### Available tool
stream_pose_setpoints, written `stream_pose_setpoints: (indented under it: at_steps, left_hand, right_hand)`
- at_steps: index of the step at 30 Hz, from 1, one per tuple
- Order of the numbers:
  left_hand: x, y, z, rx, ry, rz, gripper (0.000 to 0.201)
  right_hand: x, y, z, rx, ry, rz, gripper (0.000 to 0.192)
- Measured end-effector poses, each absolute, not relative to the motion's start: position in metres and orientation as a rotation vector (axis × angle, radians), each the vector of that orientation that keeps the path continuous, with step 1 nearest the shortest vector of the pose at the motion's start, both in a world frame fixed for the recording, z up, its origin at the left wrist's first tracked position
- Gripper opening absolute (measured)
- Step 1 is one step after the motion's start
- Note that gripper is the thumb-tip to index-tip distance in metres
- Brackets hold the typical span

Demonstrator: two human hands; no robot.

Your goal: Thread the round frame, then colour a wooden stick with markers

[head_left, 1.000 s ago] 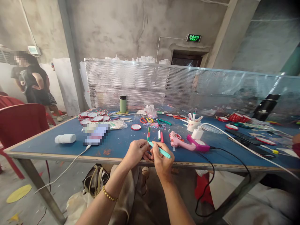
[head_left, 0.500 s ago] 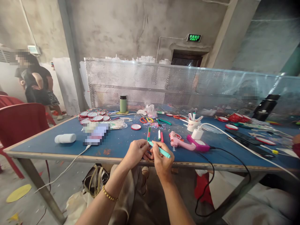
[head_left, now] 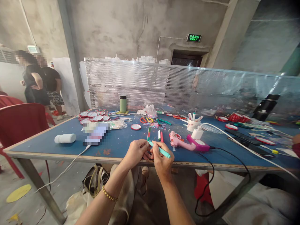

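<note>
Near the table's front edge, my left hand (head_left: 136, 153) pinches a thin flat stick (head_left: 148, 133) that stands upright, coloured in green and red bands. My right hand (head_left: 162, 157) is closed around a turquoise marker (head_left: 161, 150), holding it like a pen. The marker's upper left end meets the lower part of the stick, close to my left fingertips; the exact contact is too small to make out. Just beyond my hands lie a white marker with a green end (head_left: 159, 134) and a red marker (head_left: 162, 137).
To the right lie a pink glue gun (head_left: 181, 142), a purple power strip (head_left: 199, 144) with cables, and a cup of markers (head_left: 193, 125). Pliers (head_left: 164, 121), round red-rimmed discs (head_left: 136, 127), a phone (head_left: 97, 133) and a white bottle (head_left: 65, 138) are also on the table (head_left: 77, 153).
My hands, the stick and the marker stay almost in place. In the left background, one standing person has shifted to the right.
</note>
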State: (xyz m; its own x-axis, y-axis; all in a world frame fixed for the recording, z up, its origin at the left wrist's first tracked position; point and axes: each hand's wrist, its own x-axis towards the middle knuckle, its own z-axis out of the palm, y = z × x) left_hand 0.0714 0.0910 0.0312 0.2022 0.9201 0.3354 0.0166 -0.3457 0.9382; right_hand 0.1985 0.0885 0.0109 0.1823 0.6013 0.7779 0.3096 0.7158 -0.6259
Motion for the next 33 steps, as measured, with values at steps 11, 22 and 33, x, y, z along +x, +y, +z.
stream_pose_setpoints:
  at_steps: [11, 22, 33]
  left_hand:
    - [0.0714, 0.0900, 0.0318, 1.582, 0.901, 1.280, 0.035]
    - [0.0710, 0.0904, 0.0315, 1.554, 0.892, 1.270, 0.033]
    - [0.0710, 0.0903, 0.0312, 1.562, 0.894, 1.267, 0.035]
  right_hand:
    - [0.1975, 0.0866, 0.0146, -0.821, -1.417, 0.208, 0.025]
    - [0.1974, 0.0865, 0.0129, -0.826, -1.401, 0.228, 0.024]
    - [0.1982, 0.0888, 0.0114, -0.817, -1.400, 0.205, 0.024]
